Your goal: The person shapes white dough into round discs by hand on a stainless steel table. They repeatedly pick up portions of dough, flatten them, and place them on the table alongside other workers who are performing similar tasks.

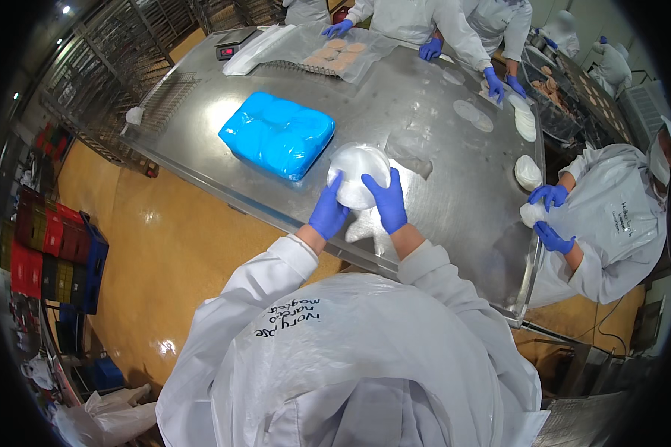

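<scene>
I hold a stack of white, round, thin discs point(358, 160) over the near part of the steel table point(462, 231). My left hand point(328, 208), in a blue glove, grips the stack's lower left side. My right hand point(384, 200), also gloved in blue, has its fingers and thumb closed on the right side of the same stack. Just left of the stack lies a large bright blue wrapped bundle point(276, 134). A crumpled clear sheet point(410, 153) lies flat behind my right hand.
A co-worker point(604, 216) at the right holds white discs. Other workers point(410, 22) line the far edge beside pink patties on plastic point(335, 54), a small scale point(231, 48) and a dark bin point(544, 97). Metal racks point(97, 89) and stacked coloured crates point(52, 253) stand left.
</scene>
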Available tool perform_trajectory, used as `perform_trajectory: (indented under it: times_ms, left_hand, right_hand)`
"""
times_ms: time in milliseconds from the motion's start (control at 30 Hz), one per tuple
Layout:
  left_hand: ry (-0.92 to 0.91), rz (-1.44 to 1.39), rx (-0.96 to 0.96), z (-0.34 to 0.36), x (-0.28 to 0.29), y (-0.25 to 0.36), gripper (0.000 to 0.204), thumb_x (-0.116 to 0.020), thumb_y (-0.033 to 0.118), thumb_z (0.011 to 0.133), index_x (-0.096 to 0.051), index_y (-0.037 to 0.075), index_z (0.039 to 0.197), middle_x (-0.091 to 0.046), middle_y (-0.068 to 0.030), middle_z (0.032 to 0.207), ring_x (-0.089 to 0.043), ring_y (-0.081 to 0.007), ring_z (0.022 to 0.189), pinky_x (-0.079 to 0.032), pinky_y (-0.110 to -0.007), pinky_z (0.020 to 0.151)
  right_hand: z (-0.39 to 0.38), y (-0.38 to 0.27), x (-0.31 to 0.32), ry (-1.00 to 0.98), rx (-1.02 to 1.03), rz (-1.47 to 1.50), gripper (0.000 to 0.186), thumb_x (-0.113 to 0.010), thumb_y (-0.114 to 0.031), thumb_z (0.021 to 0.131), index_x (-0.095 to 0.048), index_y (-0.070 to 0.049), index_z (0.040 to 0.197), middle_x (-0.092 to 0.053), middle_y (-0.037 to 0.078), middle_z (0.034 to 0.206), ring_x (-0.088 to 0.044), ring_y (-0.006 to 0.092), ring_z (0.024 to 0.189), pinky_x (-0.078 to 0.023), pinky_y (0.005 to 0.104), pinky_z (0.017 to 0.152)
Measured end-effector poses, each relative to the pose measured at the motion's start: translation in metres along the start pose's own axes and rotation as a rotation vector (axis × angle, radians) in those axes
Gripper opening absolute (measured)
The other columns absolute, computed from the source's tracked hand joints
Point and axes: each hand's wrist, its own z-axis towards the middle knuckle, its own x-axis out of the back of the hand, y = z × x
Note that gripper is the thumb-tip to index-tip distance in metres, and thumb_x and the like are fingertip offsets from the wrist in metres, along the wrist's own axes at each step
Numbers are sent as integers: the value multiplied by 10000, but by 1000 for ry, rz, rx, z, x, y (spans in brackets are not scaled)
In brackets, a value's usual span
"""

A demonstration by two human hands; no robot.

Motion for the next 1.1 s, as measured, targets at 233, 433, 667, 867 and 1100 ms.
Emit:
perform_trajectory:
  times_ms: [233,433,667,867,1100]
  left_hand:
    - [-33,15,230,-7,3,2,453,-579,147,888,-458,68,1317,-564,-113,1204,-605,-223,1041,-545,-321,861]
    - [182,58,154,12,46,3,388,-473,393,981,-502,112,1247,-568,-52,1049,-567,-127,791,-508,-258,627]
    - [144,86,296,7,62,2,393,-496,385,973,-486,115,1259,-548,-49,1085,-572,-146,807,-516,-270,647]
    - [285,38,216,-9,117,19,352,-508,355,967,-517,119,1228,-553,-44,1089,-573,-153,851,-495,-266,684]
    - [268,-18,329,-6,140,-8,376,-511,360,963,-507,108,1242,-558,-56,1134,-588,-197,934,-507,-315,789]
  right_hand:
    - [5,-65,34,-452,106,144,226,-592,33,791,-557,-42,1001,-568,100,1058,-544,191,1041,-461,314,890]
    - [-4,-94,21,-290,447,-271,181,-480,87,776,-577,-54,835,-590,121,976,-577,237,924,-470,345,785]
    - [60,148,51,-470,78,-1660,326,-468,-201,885,-632,-33,1112,-617,223,1073,-583,323,1099,-488,401,885]
    - [95,-18,73,-334,589,-341,76,-531,7,841,-586,-37,870,-569,128,898,-545,251,772,-457,342,732]
    - [-54,138,68,-678,76,-932,78,-517,3,801,-570,-52,787,-548,107,958,-533,215,863,-443,315,810]
